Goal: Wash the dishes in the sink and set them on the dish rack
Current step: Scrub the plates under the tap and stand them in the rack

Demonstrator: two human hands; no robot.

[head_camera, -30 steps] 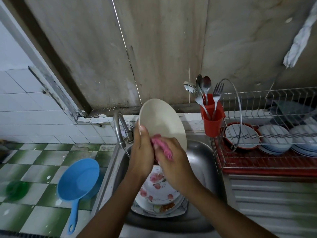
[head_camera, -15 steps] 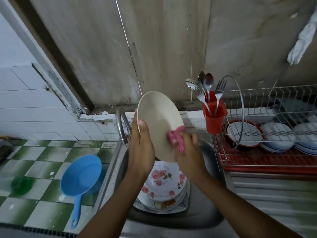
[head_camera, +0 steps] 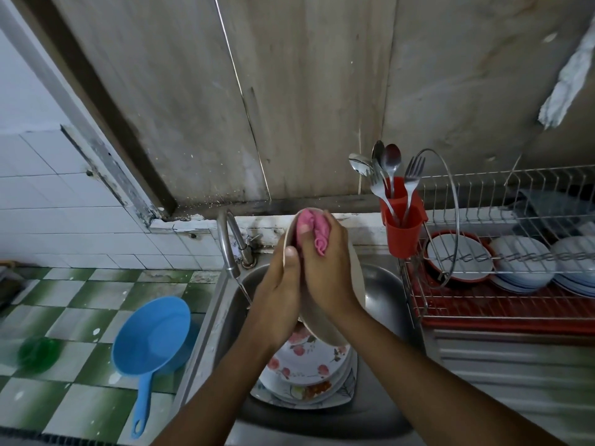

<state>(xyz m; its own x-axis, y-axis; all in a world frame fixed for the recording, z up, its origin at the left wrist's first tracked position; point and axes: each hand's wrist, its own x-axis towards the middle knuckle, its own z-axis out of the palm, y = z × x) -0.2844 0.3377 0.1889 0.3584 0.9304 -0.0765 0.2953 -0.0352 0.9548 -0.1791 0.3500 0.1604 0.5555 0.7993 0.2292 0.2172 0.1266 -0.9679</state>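
A cream plate stands nearly on edge over the steel sink. My left hand grips its left rim, thumb on the near face. My right hand holds a pink sponge against the plate's upper part and covers most of its face. Below, a stack of floral plates lies in the sink. The wire dish rack on a red tray stands to the right with several white plates in it.
A curved tap runs a thin stream at the sink's left. A red cup with spoons and forks hangs on the rack's left end. A blue dipper lies on the green checked tiles. A ribbed drainboard sits below the rack.
My right hand slid the sponge from the plate's lower right up to its top. The plate turned more edge-on, and my left hand holds the rim as before.
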